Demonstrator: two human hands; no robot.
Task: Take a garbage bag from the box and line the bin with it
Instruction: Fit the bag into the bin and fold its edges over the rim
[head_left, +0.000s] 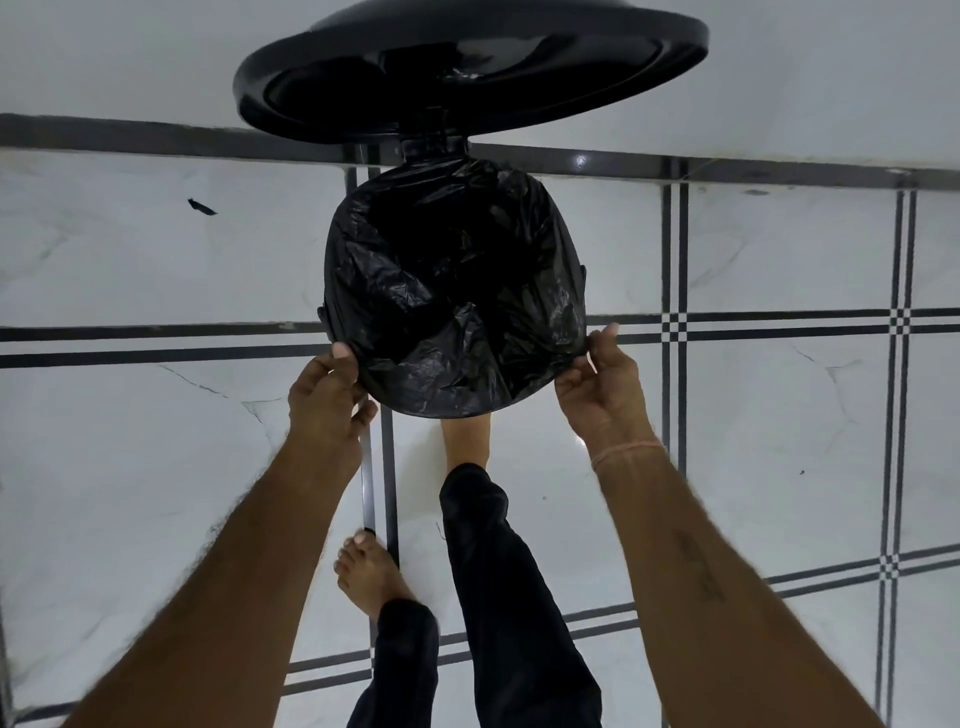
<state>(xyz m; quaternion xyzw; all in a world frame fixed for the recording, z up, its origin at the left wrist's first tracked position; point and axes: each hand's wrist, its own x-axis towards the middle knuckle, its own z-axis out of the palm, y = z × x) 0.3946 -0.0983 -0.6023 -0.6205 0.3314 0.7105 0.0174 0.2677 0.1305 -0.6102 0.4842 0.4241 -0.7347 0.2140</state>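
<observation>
Both hands pinched the garbage bag (457, 291) over the bin's rim.
Left hand (324, 387) gripped at seven o'clock, right hand (602, 382) at four; lid (467, 67) stood open.

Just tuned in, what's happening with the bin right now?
A person is lining a black pedal bin with a black garbage bag. The lid stands open at the back, and one foot reaches under the bin's front, apparently on the pedal. The bag already covers the opening and folds over the rim. The left hand and the right hand each pinch the bag's edge at the near rim, one on either side. No box is in view.
</observation>
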